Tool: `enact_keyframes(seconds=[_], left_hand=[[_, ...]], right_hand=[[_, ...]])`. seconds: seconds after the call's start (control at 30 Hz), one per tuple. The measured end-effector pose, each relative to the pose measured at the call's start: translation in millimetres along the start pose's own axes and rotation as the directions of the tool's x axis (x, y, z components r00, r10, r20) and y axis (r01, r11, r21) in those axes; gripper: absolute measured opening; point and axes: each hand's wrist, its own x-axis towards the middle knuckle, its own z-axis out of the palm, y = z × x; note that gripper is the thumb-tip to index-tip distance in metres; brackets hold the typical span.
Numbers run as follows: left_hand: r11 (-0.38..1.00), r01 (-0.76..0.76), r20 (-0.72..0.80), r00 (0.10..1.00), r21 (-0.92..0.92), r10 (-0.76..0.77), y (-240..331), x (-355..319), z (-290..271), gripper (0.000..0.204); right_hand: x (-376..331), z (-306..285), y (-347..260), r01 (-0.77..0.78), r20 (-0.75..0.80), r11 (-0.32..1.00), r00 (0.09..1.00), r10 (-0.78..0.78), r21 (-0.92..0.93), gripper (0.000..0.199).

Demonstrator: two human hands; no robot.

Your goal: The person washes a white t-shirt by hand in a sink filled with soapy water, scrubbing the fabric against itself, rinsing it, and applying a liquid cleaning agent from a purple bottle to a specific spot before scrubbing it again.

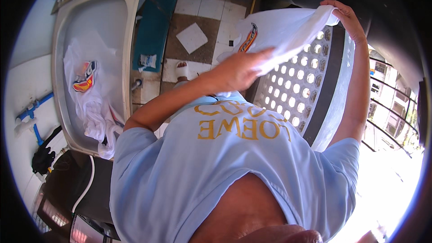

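A white garment (pixel 288 29), probably a shirt, with an orange, yellow and black print is stretched out ahead of me to the right. Its far right corner is pinched in my right hand (pixel 345 20), which is raised with the arm reaching far forward. My left hand (pixel 243 69) crosses in front of my chest and is closed on the near edge of the garment; its fingertips are somewhat blurred. On my left, a second white garment (pixel 90 103) with a similar print lies crumpled in a grey basin (pixel 96 0).
A wall of pierced blocks (pixel 288 90) and a dark ledge (pixel 321 90) lie under the stretched garment. A teal board (pixel 153 22) stands beside the basin, above a tiled floor (pixel 198 9). Blue pipes (pixel 33 112) and a white hose (pixel 87 182) are at left. Window bars (pixel 389 103) are at right.
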Motion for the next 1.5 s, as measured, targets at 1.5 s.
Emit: enact_keyframes(seconds=[1.5], left_hand=[[0.79,-0.387,-0.166,0.922,-0.475,0.351,-8,58,25,0.081]], right_hand=[[141,60,-69,0.145,-0.086,0.585,0.988,-0.128,0.798,0.068]])
